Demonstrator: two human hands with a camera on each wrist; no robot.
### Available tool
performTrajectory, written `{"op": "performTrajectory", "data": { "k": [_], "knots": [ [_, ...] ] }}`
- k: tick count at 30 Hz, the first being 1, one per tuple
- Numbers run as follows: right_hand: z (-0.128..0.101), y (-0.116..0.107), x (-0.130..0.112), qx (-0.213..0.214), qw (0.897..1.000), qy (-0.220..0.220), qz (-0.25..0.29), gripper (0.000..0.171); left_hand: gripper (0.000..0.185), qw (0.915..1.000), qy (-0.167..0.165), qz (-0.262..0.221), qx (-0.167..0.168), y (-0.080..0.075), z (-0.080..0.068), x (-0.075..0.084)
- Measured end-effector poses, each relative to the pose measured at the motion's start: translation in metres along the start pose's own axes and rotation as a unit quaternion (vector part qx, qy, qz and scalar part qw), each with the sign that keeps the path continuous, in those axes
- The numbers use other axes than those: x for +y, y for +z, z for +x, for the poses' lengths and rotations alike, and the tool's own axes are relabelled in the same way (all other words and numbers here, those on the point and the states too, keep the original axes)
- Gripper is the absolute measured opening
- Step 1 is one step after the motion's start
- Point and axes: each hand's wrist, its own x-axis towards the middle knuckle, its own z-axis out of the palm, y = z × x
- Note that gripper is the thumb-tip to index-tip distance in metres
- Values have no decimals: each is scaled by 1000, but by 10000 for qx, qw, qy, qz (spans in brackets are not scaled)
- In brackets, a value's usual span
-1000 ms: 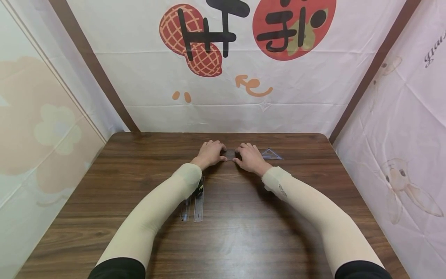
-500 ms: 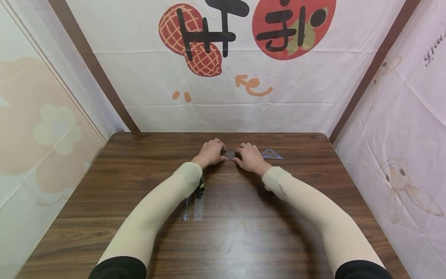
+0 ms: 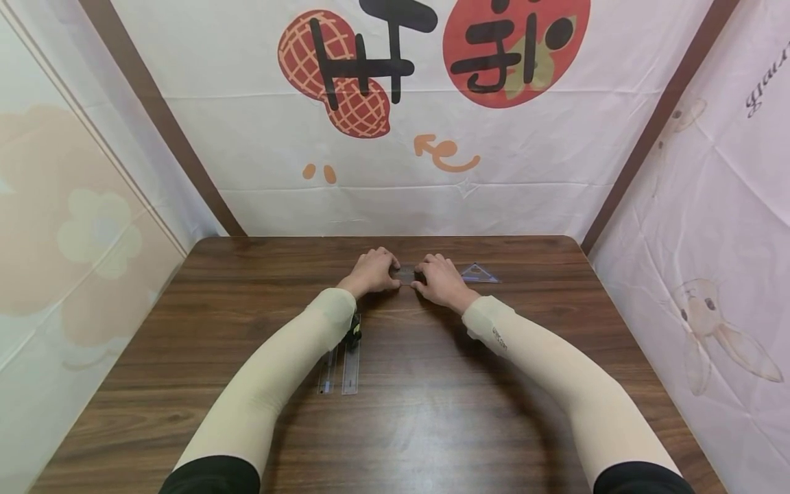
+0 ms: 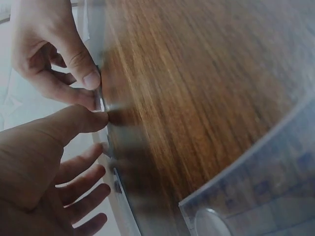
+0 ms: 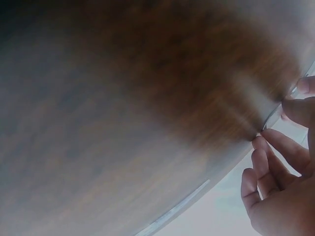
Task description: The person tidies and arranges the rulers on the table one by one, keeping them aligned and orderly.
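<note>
Printed fabric backdrop [image 3: 395, 206] stands behind a wood-grain table [image 3: 463, 425]. Head view: a clear plastic drafting piece [image 3: 405, 275] is located toward the table's far edge; use it as the reference. The left hand [image 3: 372, 271] is at its left end, the right hand [image 3: 441, 280] at its right end; neither is nearer. Its visible part spans the gap crosswise; covered ends leave the long axis unconfirmed. A set square [image 3: 480, 278] lies to its right, beyond the right hand. Two clear rulers [image 3: 350, 370] lie nearer the wearer than the piece, partly under the left forearm. Left wrist view: thumb and index finger pinch the piece, seen nearly edge-on; the remaining fingers are spread. Right wrist view: the right thumb and index finger pinch the opposite end; contact with the table cannot be determined.
</note>
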Motion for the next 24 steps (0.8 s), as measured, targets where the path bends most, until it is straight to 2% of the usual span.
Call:
{"op": "performTrajectory", "data": {
  "k": [11, 18, 24],
  "knots": [
    [2, -1, 0, 69, 9996, 52, 281, 45, 43, 9988, 60, 426, 241, 0, 0, 0],
    [0, 0, 0, 100, 9982, 49, 591, 44, 44, 9983, 68, 525, 230, -2, -1, 1],
    [1, 1, 1, 71, 9978, 92, 652, 42, 43, 9978, 105, 578, 311, -2, -6, 3]
  ]
}}
